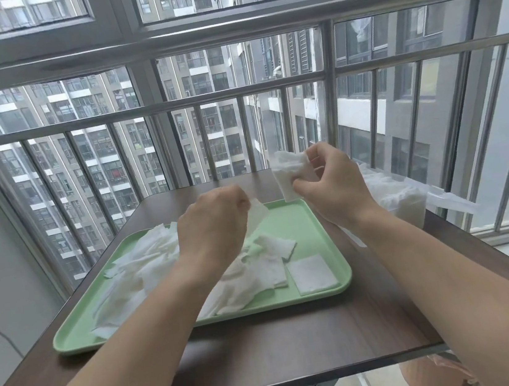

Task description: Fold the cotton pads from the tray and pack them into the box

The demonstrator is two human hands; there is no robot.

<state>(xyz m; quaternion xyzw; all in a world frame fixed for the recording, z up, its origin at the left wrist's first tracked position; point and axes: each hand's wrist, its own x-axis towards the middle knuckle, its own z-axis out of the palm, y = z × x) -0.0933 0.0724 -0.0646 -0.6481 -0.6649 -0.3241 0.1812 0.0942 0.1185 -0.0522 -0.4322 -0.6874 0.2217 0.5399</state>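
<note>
Both bare forearms reach forward, side by side. The left hand (215, 224) sits knuckles-up, fingers curled under, pinching a cotton pad (258, 214). The right hand (332, 182) is up higher, thumb and curled fingers gripping a second pad (292, 171).

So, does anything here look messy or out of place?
Mostly the pads: they lie in a rumpled, overlapping heap on the tray, with only one pad flat and square at its near right corner. At the box, clear plastic sticks out past the table edge. Nothing looks spilled.
</note>
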